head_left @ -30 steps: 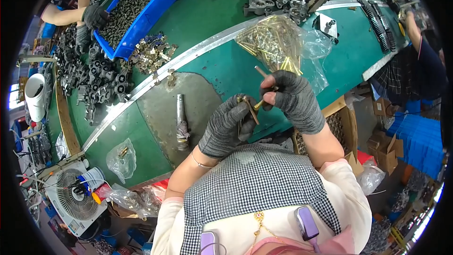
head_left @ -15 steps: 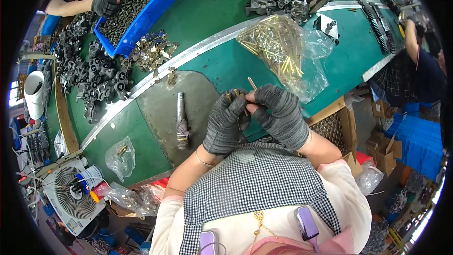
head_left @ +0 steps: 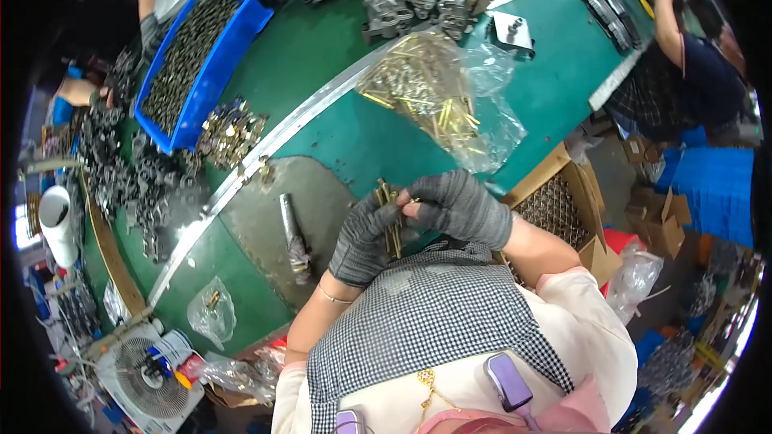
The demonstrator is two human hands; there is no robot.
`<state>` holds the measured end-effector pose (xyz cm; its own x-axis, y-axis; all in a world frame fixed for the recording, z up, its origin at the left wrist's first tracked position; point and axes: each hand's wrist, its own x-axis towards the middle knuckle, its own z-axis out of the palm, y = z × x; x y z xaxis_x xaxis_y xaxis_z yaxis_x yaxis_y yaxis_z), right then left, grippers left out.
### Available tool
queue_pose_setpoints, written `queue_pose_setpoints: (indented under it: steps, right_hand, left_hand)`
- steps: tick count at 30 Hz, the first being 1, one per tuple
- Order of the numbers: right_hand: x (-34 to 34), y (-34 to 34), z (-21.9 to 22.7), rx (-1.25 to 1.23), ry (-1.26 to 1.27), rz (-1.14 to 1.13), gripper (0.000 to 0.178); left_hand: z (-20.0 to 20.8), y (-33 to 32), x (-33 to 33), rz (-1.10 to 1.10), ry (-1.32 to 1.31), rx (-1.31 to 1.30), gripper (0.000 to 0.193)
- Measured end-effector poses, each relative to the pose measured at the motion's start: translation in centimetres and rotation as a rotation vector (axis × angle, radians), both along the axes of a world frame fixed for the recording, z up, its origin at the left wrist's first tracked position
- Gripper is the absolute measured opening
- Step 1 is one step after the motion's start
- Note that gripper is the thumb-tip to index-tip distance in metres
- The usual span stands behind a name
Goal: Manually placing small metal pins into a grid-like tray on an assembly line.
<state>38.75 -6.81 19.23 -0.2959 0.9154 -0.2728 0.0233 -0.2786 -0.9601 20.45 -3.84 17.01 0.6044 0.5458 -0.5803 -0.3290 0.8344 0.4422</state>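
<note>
My left hand [head_left: 359, 239], in a grey fingerless glove, is closed round several thin brass pins [head_left: 392, 229] that stand roughly upright in its fingers. My right hand [head_left: 462, 207], gloved alike, meets it from the right with thumb and forefinger pinched. A small brass-coloured end of a pin shows at those fingertips; the rest of it is hidden. Beyond the hands, a clear plastic bag [head_left: 426, 92] full of similar pins lies on the green bench. Left of my left hand, a metal tool with a wrapped handle [head_left: 293, 237] rests on a grey mat [head_left: 249, 225].
A metal strip [head_left: 293, 122] crosses the green bench. Past it are a blue bin [head_left: 211, 84] of small dark parts, loose metal clips [head_left: 229, 135] and dark castings [head_left: 410, 4]. A carton of springs [head_left: 555, 213] stands at right, a fan [head_left: 149, 378] lower left. Two co-workers are nearby.
The view has shifted, so the bench appears moved left. The pins in my left hand now show as an upright bundle; the single copper-coloured pin at my right fingertips no longer sticks up.
</note>
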Motion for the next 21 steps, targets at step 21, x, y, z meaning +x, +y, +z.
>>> queue_pose_setpoints:
  steps: [21]
  right_hand:
    - [6.5,6.4,-4.4,0.179,-1.191,-0.071,0.024]
  left_hand:
    - [0.4,0.5,3.9,-0.182,-0.176,-0.125,0.045]
